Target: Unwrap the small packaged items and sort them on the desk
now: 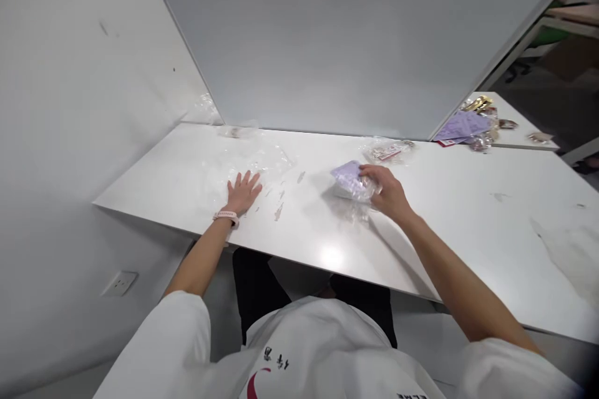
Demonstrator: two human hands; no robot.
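My left hand (244, 192) lies flat on the white table with its fingers spread, at the near edge of a clear plastic sheet or bag (262, 159). A pink band circles that wrist. Over the middle of the table, my right hand (384, 190) pinches a clear plastic packet with a purple card (349, 173) in it. The fingers close on the packet's right side. What else the packet contains is too blurred to make out. Behind it, close to the board, rests another clear packet (386, 151) with a red-and-white label.
A large whiteboard (318, 43) stands along the table's back edge. Beyond its right end lies a pile of purple cards (463, 126) and plastic-wrapped items. More crumpled clear plastic (206, 109) sits by the left wall. The white table (468, 218) has worn patches.
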